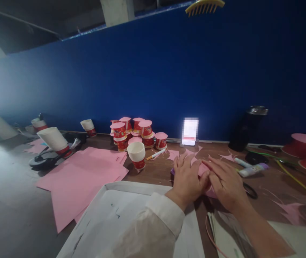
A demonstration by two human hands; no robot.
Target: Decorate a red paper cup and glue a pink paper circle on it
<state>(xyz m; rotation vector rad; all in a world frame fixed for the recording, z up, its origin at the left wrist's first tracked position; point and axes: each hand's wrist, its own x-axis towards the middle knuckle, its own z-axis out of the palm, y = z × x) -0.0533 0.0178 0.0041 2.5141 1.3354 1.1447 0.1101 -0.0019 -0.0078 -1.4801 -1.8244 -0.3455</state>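
Both hands lie over a piece of pink paper (203, 168) on the brown table. My left hand (186, 179) rests palm down with its fingers spread on the paper. Beside it, my right hand (228, 182) has its fingers stretched out flat, the tips near the left thumb. What lies under the palms is mostly hidden; a bit of purple shows by the left hand. Pink paper scraps (173, 154) surround them. A black loop (250, 190), perhaps a scissors handle, sticks out from behind the right hand. Glue sticks (253, 170) lie to the right.
Red paper cups with pink discs (119, 130) stand stacked upside down at the back. Nearer is an upright cup (136, 152). Pink sheets (88, 175) and a white box lid (107, 211) lie left. A lit phone (190, 130) and black flask (240, 132) stand against the blue partition (153, 79).
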